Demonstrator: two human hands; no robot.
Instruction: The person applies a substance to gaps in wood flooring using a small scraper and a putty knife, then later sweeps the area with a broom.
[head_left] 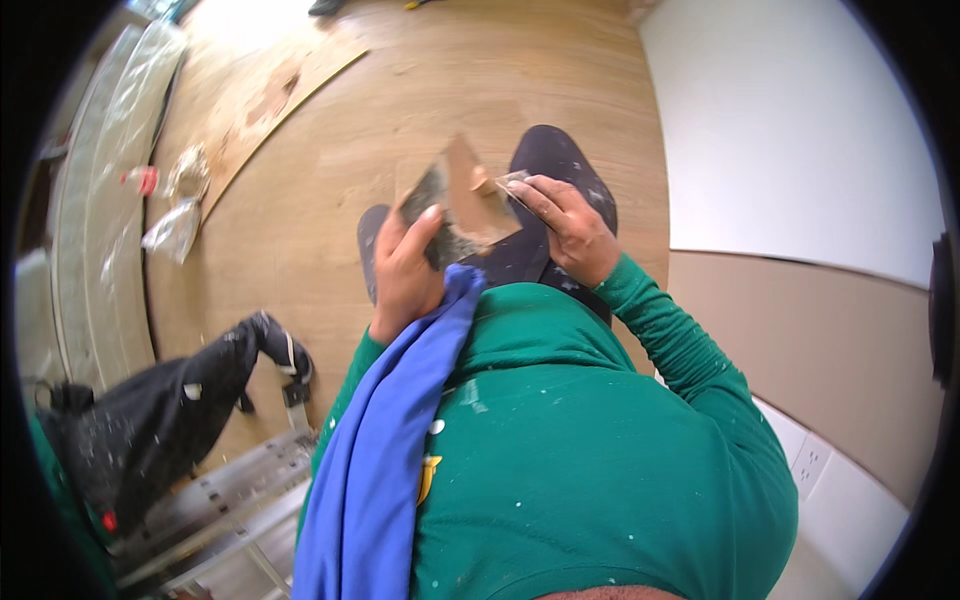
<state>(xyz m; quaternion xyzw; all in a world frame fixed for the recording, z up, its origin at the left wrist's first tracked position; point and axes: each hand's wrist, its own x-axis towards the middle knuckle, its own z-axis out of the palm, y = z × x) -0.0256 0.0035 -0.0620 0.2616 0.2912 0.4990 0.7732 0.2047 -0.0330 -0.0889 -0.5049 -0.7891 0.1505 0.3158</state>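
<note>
Much wood floor (430, 90) spreads past the edges of the putty-smeared plate (462, 205) my left grip (408, 268) clasps above my knees (548, 150), corner pointing away, while my right grip (578, 228) pinches a scraper (509, 181) aimed leftward lengthwise.

The flat board (428, 203) is mottled grey with pinkish-tan filler (466, 205), the long-sleeved shirt (600, 440) deep green flecked with white, and the cloth (385, 440) plain periwinkle blue. Navy-black trousers (555, 155) carry pale spots, the floor (480, 80) is honey-tan with wood grain, and the co-worker's trousers (150, 425) are black with whitish marks. One wall panel (790, 140) is plain white, another panel (800, 340) taupe, the socket plate (810, 463) white, the ladder (235, 487) silver-grey, and the plastic bottle (147, 181) has a red band.
</note>
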